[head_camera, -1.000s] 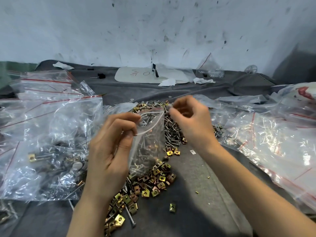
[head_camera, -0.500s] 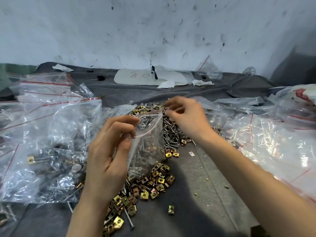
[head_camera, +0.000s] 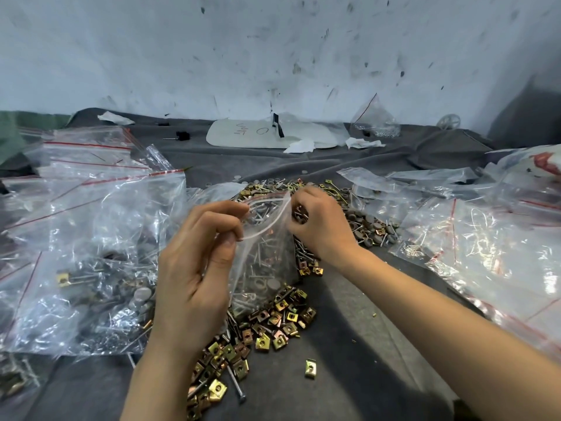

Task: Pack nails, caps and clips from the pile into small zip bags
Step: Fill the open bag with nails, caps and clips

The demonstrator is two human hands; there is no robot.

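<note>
1. A wrinkled grey cloth covers the work surface and runs back to a white wall flecked with dark marks.
2. The left hand pinches the near lip of one small zip bag between thumb and fingers. The bag hangs open-mouthed over the pile, with nails and a grey cap or two inside.
3. The right hand is at the far corner of the bag's mouth, fingers curled round a few small metal bits; whether it also grips the lip I cannot tell.
4. In the pile, brass clips lie nearest, loose nails run up the middle, and round grey caps sit to the right - all too many to count.
5. One clip lies apart on the cloth, and one long nail lies at the pile's near end.
6. At the back are one white board with writing, three scraps of paper and one upright bag with bits in it.
7. A heap of filled bags crowds the left side right up to the left hand, and more bags spread along the right.
8. Bare cloth lies between the pile and the right-hand bags - the right forearm crosses it.
</note>
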